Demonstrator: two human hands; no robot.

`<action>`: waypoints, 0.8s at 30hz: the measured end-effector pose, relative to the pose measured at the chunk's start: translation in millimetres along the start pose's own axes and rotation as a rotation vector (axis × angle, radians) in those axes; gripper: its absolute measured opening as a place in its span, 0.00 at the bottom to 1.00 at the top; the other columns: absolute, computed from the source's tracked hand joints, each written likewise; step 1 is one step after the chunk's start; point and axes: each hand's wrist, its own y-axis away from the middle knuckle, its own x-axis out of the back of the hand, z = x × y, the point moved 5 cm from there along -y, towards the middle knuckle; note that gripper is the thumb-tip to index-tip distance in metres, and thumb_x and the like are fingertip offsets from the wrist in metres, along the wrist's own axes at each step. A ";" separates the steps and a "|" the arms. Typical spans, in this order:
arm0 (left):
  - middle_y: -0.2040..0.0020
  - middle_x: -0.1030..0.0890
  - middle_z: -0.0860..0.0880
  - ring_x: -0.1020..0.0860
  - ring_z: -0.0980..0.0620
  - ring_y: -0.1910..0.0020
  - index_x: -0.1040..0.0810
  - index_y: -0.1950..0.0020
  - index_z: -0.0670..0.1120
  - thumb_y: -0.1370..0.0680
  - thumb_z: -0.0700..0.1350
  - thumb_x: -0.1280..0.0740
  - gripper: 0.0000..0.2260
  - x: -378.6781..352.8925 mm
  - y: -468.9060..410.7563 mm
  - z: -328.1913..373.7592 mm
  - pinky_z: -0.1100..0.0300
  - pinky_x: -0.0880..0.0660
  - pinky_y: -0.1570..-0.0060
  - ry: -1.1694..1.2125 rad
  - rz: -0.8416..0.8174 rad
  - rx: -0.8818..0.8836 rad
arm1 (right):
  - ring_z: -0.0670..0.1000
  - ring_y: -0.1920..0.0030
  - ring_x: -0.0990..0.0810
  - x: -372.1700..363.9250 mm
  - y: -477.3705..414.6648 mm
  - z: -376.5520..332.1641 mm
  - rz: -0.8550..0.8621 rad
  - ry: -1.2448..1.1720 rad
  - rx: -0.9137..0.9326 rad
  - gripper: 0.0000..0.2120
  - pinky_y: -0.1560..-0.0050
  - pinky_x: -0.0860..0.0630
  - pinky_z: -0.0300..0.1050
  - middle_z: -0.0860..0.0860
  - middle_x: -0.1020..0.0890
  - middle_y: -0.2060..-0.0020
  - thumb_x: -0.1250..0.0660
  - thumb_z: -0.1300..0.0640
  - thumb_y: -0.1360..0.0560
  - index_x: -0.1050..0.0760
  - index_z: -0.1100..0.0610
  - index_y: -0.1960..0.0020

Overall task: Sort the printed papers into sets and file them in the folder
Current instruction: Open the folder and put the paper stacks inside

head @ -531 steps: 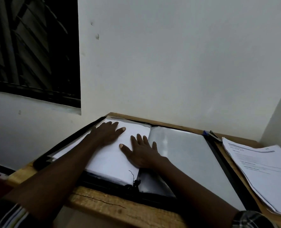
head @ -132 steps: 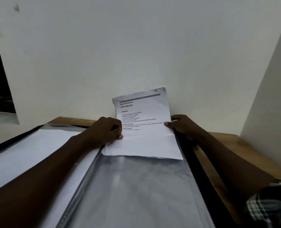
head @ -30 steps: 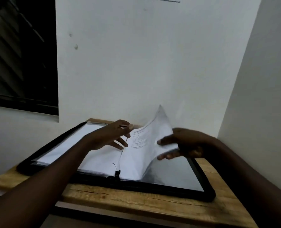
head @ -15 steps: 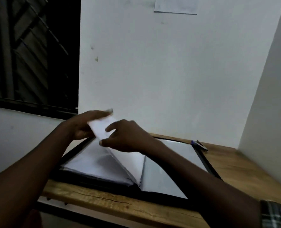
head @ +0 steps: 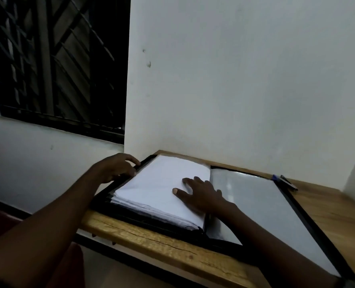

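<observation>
A black folder lies open on the wooden desk. Its left half carries a thick stack of filed sleeves with white papers. Its right half shows a clear plastic sleeve lying flat. My right hand rests palm down, fingers spread, on the right part of the white stack near the spine. My left hand sits at the folder's far left edge, fingers curled over the black rim; I cannot tell whether it grips it. No loose printed papers are in view.
The wooden desk stands in a corner between white walls. A blue and black pen lies beyond the folder's far right corner. A barred dark window is to the left. A red seat shows below the desk edge.
The sleeve that both hands were turning over half a second ago now lies flat on the left stack. My right hand came down onto it; my left hand moved to the folder's left edge.
</observation>
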 end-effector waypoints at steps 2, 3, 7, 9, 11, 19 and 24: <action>0.54 0.19 0.43 0.24 0.48 0.59 0.21 0.42 0.44 0.25 0.39 0.29 0.12 -0.2 -4.8 4.5 0.60 0.30 0.60 -0.201 0.187 -0.089 | 0.59 0.22 0.53 -12.5 0.5 0.8 -0.026 0.007 0.001 0.34 0.27 0.54 0.68 0.50 0.49 0.21 0.54 0.29 0.23 0.49 0.43 0.22; 0.53 0.20 0.45 0.24 0.48 0.56 0.21 0.42 0.45 0.25 0.44 0.28 0.12 -2.1 -5.4 8.3 0.61 0.31 0.58 -0.303 0.253 -0.136 | 0.60 0.22 0.57 -17.3 1.4 -0.1 -0.027 0.014 0.008 0.33 0.27 0.58 0.67 0.50 0.53 0.21 0.55 0.30 0.23 0.51 0.43 0.22; 0.37 0.24 0.42 0.26 0.45 0.39 0.26 0.33 0.47 0.23 0.55 0.32 0.21 -33.3 -17.4 18.9 0.58 0.30 0.46 -0.594 0.176 -0.239 | 0.60 0.22 0.61 -24.7 -0.9 -1.2 -0.019 0.052 0.021 0.32 0.25 0.61 0.62 0.52 0.56 0.21 0.58 0.33 0.21 0.55 0.43 0.21; 0.30 0.29 0.43 0.29 0.44 0.32 0.31 0.28 0.49 0.23 0.60 0.35 0.27 -52.3 -26.8 23.6 0.53 0.31 0.36 -0.720 0.137 -0.257 | 0.59 0.22 0.61 -24.6 -3.1 -0.1 -0.027 0.063 0.030 0.32 0.25 0.60 0.61 0.52 0.56 0.21 0.58 0.33 0.21 0.55 0.44 0.21; 0.24 0.36 0.47 0.31 0.46 0.30 0.31 0.27 0.50 0.23 0.63 0.38 0.27 -68.6 -31.9 28.0 0.50 0.32 0.33 -0.770 0.133 -0.286 | 0.59 0.22 0.59 -23.4 -5.2 0.7 -0.024 0.066 0.055 0.31 0.24 0.58 0.60 0.53 0.55 0.21 0.57 0.34 0.20 0.54 0.45 0.21; 0.24 0.36 0.47 0.39 0.45 0.25 0.39 0.25 0.57 0.21 0.68 0.53 0.29 -85.4 -36.7 -4.5 0.40 0.42 0.28 -0.880 0.136 -0.193 | 0.57 0.22 0.59 -26.0 -5.6 6.8 -0.001 0.071 0.103 0.30 0.24 0.57 0.58 0.53 0.55 0.21 0.58 0.35 0.20 0.53 0.45 0.21; 0.25 0.34 0.48 0.33 0.45 0.29 0.31 0.29 0.51 0.24 0.70 0.52 0.32 -79.2 -29.4 4.1 0.46 0.35 0.31 -0.785 0.158 -0.224 | 0.58 0.22 0.54 -21.2 -7.4 7.1 -0.008 -0.012 0.106 0.30 0.24 0.53 0.57 0.53 0.49 0.21 0.55 0.37 0.19 0.48 0.48 0.21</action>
